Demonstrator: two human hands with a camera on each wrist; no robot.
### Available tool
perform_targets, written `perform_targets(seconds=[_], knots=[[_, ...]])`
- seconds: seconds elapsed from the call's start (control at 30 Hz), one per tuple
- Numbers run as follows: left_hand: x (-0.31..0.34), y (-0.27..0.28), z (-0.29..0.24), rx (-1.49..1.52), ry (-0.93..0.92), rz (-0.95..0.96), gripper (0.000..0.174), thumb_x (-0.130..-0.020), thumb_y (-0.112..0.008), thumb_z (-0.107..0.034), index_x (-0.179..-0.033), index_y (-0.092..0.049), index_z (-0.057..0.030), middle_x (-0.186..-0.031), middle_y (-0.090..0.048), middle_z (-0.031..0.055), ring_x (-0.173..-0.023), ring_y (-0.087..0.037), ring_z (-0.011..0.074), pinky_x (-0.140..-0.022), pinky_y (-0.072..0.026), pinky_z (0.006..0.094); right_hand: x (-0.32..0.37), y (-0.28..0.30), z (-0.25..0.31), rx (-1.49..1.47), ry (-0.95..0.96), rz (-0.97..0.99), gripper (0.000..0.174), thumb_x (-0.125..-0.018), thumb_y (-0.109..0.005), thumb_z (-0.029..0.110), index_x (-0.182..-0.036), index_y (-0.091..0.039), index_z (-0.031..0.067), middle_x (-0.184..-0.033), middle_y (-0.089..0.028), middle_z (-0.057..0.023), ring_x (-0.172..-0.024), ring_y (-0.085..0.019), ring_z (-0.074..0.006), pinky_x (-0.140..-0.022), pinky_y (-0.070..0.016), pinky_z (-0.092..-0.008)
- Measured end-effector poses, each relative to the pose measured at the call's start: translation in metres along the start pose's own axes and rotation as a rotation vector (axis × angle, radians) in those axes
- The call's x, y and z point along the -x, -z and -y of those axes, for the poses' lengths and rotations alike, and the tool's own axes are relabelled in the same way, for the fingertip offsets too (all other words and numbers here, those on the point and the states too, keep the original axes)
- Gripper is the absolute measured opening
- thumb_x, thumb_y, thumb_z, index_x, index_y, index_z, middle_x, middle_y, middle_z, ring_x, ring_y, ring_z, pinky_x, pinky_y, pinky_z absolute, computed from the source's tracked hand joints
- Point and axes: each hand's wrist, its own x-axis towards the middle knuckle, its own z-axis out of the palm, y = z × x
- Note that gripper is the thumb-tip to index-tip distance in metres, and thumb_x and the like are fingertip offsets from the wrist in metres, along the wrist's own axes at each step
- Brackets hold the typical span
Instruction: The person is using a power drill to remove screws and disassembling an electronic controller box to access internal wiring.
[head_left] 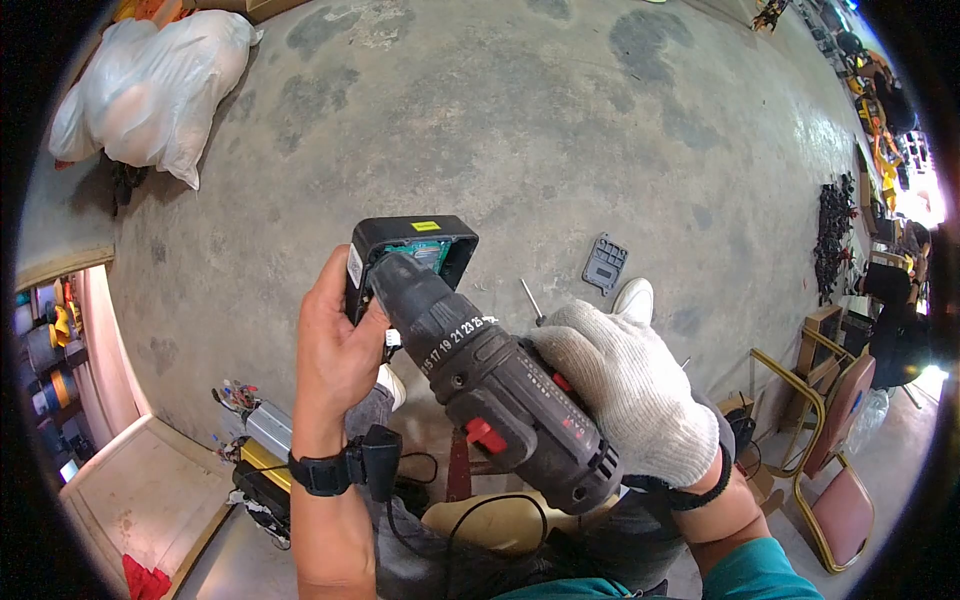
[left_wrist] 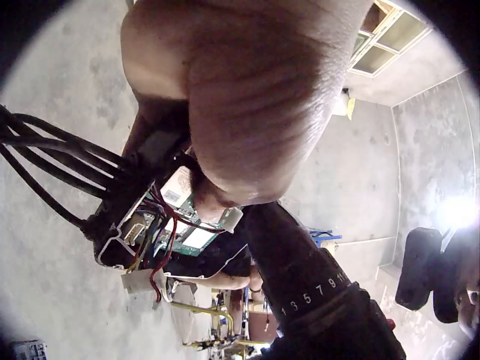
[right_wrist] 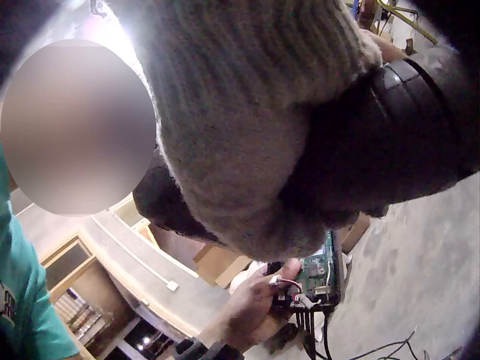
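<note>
The bare left hand (head_left: 335, 325) grips a black open housing (head_left: 372, 232) with a green circuit board (head_left: 430, 252) inside. In the left wrist view, coloured wires and white connectors (left_wrist: 139, 282) hang at the housing (left_wrist: 112, 240), and the left thumb lies over the board (left_wrist: 199, 238). The right hand (head_left: 635, 390), in a white knitted glove, holds a black cordless drill (head_left: 490, 375). The drill's front end reaches into the housing's opening; its tip is hidden. The right wrist view shows the glove (right_wrist: 232, 157) round the dark drill body (right_wrist: 382, 135).
A grey ribbed cover (head_left: 605, 263) and a screwdriver (head_left: 532, 298) lie on the concrete floor (head_left: 480, 130) beyond the hands. White bags (head_left: 160, 90) stand at the upper left, metal-framed chairs (head_left: 845, 505) at the right. A silver and yellow device (head_left: 262, 440) is left of the legs.
</note>
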Motion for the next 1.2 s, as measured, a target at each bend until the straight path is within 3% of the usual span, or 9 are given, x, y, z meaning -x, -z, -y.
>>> perform_targets(seconds=[0.37, 1.2], knots=[[-0.0001, -0.0013, -0.0065, -0.016, -0.016, -0.013, 0.023, -0.099, -0.068, -0.009, -0.119, -0.063, 0.0019, -0.102, -0.07, 0.0017, -0.091, -0.061, 0.008, -0.081, -0.0504, 0.0252, -0.0016, -0.0015, -0.0016, 0.009, -0.002, 0.011, 0.048, -0.079, -0.074, 0.019, -0.123, -0.064, 0.0043, -0.094, -0.059, -0.0154, -0.085, -0.067, -0.0377, -0.076, -0.0528, -0.0451], [0.0006, -0.0013, -0.0062, -0.057, -0.022, -0.01, 0.019, -0.099, -0.068, -0.008, -0.114, -0.062, 0.0019, -0.093, -0.069, 0.0024, -0.083, -0.061, 0.0081, -0.074, -0.0508, 0.0261, -0.0007, -0.0014, -0.0014, -0.006, -0.019, 0.026, 0.045, -0.077, -0.074, 0.017, -0.119, -0.065, 0.0038, -0.097, -0.061, -0.016, -0.087, -0.067, -0.0378, -0.077, -0.0527, -0.0449]])
